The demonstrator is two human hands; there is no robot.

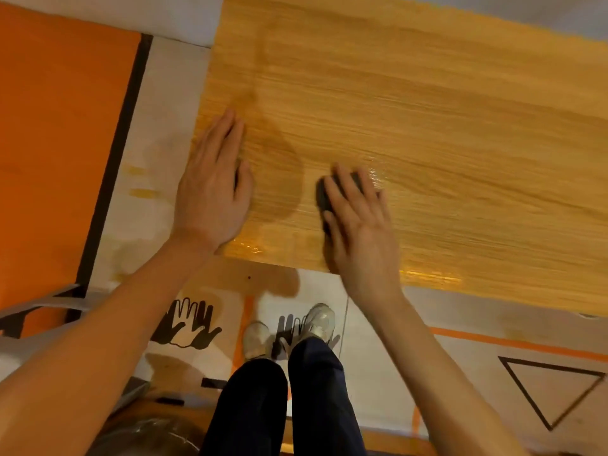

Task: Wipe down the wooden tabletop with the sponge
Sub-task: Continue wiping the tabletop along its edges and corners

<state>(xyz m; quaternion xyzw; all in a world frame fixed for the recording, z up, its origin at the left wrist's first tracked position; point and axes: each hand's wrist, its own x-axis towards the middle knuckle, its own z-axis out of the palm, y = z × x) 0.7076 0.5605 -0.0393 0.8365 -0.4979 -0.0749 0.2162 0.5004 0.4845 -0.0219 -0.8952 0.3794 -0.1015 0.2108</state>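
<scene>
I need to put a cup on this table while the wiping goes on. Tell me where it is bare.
The wooden tabletop is bare right of the right hand and toward its far edge. The near left corner is crowded: the left hand lies flat there, and the right hand presses the dark sponge beside it.

We see a honey-yellow wooden tabletop point(427, 133) with fine streaked grain and glossy wet patches. The sponge point(324, 195) on it looks dark grey, nearly black. The floor point(411, 373) is pale grey-white, marked with orange lines, a black triangle outline point(552, 390) and black handprint shapes point(187, 324). A bright orange panel point(59, 143) has a black edge. We see dark navy trousers point(279, 403) and whitish shoes point(320, 319).
</scene>
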